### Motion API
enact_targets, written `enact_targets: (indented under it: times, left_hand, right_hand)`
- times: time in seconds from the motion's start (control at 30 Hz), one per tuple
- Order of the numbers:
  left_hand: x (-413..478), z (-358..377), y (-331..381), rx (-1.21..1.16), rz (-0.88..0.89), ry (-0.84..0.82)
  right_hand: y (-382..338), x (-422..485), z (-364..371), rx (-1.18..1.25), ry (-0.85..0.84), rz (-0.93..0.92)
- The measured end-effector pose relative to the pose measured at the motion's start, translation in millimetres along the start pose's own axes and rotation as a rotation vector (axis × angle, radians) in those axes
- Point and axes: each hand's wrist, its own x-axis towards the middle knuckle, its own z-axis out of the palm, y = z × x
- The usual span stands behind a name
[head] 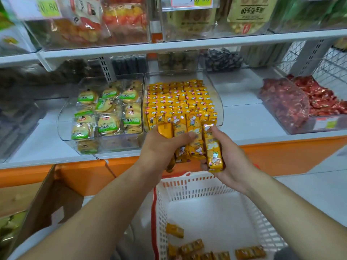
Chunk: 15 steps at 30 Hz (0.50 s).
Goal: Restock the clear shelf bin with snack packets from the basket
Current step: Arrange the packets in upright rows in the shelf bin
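Clear bin [218, 111] w/ yellow packets [178, 98] on white shelf [244, 119]; orange trim [281, 156]

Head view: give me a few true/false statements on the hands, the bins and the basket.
1. The left hand and the right hand both grip yellow packets. True.
2. The basket is empty. False: several yellow packets lie on its floor.
3. The clear bin is packed with rows of yellow packets. True.
4. The bin to its left holds red sweets. False: the biscuit bin holds round biscuits with green labels.
5. Both hands are down inside the basket. False: they are above it, in front of the clear bin's front edge.
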Motion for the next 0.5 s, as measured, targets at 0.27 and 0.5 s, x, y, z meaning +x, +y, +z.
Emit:
enact_targets:
  times: [0.27, 0.5]
  left_hand:
    - [8.8, -22.1, 12.1, 0.074, -0.002, 0.061]
    - [13.2, -47.1, 24.5, 0.101, 0.047, 0.189]
  right_hand:
    - [-1.4, 17.0, -8.5, 0.05, 0.066, 0.003]
    - [-11.9, 17.4, -16.5, -0.148, 0.103, -0.141]
